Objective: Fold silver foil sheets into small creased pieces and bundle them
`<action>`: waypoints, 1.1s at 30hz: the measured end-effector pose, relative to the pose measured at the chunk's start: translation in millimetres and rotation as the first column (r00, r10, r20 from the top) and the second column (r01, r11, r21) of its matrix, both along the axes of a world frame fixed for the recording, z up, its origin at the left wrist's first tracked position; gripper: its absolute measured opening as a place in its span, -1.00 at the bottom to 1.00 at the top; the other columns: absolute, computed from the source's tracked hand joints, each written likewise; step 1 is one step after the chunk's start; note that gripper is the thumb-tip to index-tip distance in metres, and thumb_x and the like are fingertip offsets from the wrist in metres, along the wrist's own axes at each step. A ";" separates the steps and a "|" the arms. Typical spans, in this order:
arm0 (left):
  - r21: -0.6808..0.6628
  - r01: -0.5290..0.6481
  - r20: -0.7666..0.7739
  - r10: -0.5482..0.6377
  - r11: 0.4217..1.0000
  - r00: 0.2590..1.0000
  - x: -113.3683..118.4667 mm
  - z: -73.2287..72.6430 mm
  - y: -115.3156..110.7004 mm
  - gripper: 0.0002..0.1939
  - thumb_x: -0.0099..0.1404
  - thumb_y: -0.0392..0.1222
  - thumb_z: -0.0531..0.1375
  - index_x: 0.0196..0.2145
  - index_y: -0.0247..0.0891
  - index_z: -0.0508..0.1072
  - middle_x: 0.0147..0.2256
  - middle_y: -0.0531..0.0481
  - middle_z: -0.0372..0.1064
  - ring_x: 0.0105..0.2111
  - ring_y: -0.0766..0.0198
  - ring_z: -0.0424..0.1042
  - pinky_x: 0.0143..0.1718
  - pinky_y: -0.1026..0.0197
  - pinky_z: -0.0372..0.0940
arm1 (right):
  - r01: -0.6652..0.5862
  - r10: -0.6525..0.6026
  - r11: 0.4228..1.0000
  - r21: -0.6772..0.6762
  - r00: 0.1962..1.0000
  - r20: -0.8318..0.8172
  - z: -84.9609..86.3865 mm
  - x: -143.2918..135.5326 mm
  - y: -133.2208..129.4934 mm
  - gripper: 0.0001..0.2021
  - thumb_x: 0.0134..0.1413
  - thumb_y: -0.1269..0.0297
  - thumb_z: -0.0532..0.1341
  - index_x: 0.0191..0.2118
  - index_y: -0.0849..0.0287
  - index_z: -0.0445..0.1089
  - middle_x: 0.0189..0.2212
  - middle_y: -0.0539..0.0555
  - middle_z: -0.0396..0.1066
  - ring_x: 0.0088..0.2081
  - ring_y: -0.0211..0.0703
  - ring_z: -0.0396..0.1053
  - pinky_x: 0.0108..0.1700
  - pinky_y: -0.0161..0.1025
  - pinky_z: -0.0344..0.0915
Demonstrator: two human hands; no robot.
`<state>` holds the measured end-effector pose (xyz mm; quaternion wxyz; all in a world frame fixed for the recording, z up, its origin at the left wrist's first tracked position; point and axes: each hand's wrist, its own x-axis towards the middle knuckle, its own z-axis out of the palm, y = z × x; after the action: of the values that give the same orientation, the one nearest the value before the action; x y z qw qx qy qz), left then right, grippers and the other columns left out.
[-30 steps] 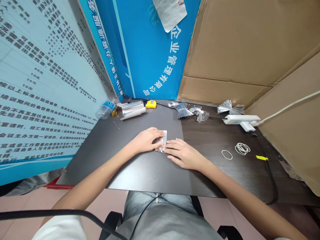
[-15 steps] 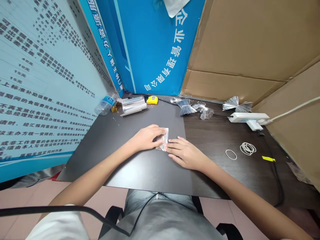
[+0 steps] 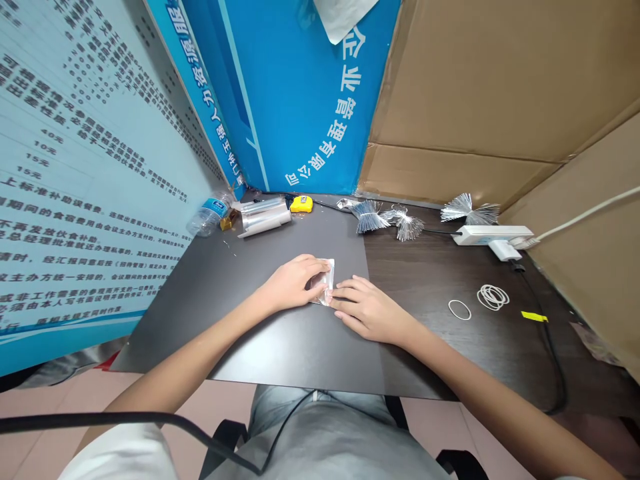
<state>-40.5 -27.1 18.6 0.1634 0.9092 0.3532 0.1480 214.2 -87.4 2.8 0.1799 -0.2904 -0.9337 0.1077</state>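
Both hands rest at the middle of the dark worktop (image 3: 280, 340), on a small folded piece of silver foil (image 3: 324, 288) that lies flat there.

Left hand (image 3: 293, 283): palm down, fingers curved over the foil's left part, thumb and fingertips pressing it to the surface. Held narrow, pinning the foil.

Right hand (image 3: 367, 310): palm down, fingers extended and close together, tips touching the foil's right edge. Flat, not closed round anything.

Containers: a clear plastic water bottle with a blue label (image 3: 209, 215) lies on its side at the far left corner of the worktop, against the printed white and blue board (image 3: 85, 173). Contents cannot be told.

Just beside the bottle, along the far edge: a roll of silver foil sheet (image 3: 263, 217), then a small yellow tape measure (image 3: 301, 204).

Farther right on the far edge: three silver foil fans with spread pleats (image 3: 403, 223), then a white power strip (image 3: 493, 234) with a plug in it.

Near the right edge: a single white rubber band (image 3: 459, 309), a small heap of white rubber bands (image 3: 493, 297) just beside it, and a yellow strip (image 3: 535, 317) on a black cable (image 3: 553, 360).

Brown cardboard sheets (image 3: 500, 87) stand behind the far and right edges.
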 end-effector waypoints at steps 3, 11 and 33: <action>0.002 0.006 -0.002 -0.006 1.000 1.000 0.2 0.8 -3.2 -0.62 0.48 -0.02 0.15 0.15 -0.19 0.48 0.20 -0.12 0.48 0.20 0.00 0.41 0.25 -0.04 0.33 | -0.013 0.013 1.000 -0.004 1.000 -0.022 0.9 0.2 1.5 -0.68 0.48 0.24 0.12 0.16 0.16 0.51 0.06 0.21 0.56 0.14 0.11 0.39 0.25 0.15 0.30; 0.032 -0.022 -0.080 0.025 0.999 0.997 5.5 5.7 -12.1 -0.65 0.47 -0.02 0.16 0.12 -0.18 0.46 0.20 -0.17 0.46 0.23 -0.05 0.38 0.21 -0.08 0.34 | 0.020 -0.031 0.995 -0.093 0.992 -0.121 4.4 6.4 1.7 -0.71 0.44 0.28 0.15 0.13 0.09 0.53 0.01 0.17 0.53 0.02 0.01 0.44 0.14 0.02 0.36; 0.007 -0.047 -0.101 0.047 0.999 0.994 5.4 9.9 -21.1 -0.49 0.40 0.07 0.22 0.22 -0.14 0.37 0.35 -0.21 0.31 0.33 -0.13 0.30 0.20 -0.18 0.31 | 0.104 -0.133 0.968 -0.229 0.985 -0.112 9.6 7.8 8.3 -0.74 0.43 0.24 0.20 0.05 -0.09 0.63 0.01 0.14 0.43 0.10 0.04 0.33 0.19 0.03 0.36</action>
<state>-35.1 -48.3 28.5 0.1396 0.9074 0.3819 0.1066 222.1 -79.1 12.4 0.2113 -0.3566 -0.8834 0.2187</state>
